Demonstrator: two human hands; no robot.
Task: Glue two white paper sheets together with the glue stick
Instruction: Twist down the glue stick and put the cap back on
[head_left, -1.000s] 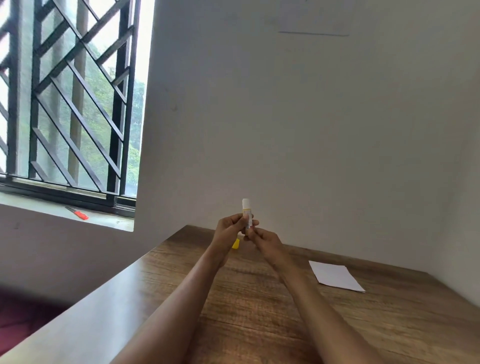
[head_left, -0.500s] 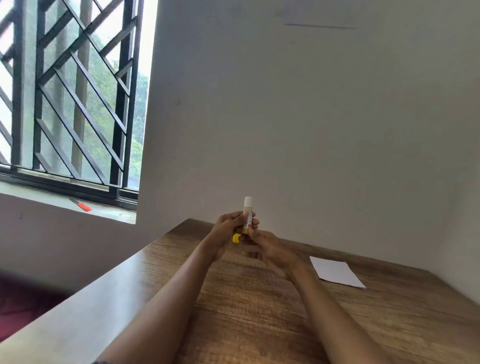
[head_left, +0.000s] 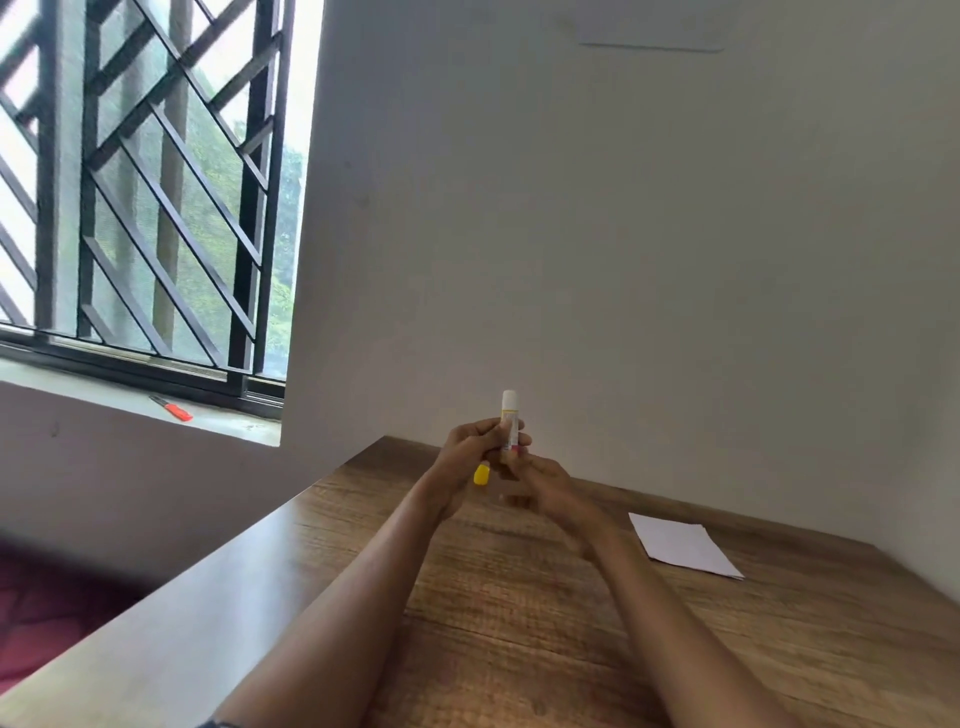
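Wood-grain tabletop (head_left: 519, 597) is stretching out toward a plain pale wall, and both bare forearms are reaching forward above it. The left hand (head_left: 465, 457) is grasping the glue stick (head_left: 509, 418) upright, its grip wrapped round the lower barrel while the white top is sticking up clear of the fingers. The right hand (head_left: 545, 486) is sitting just below and beside it, fingertips touching the stick's base; how firmly that grip is pinching cannot be told. A yellow cap (head_left: 481, 474) is showing under the left hand. White paper (head_left: 680, 543) is lying flat on the tabletop to the right, well apart from the hands. An orange object (head_left: 174, 409) is lying on the window sill (head_left: 208, 418).
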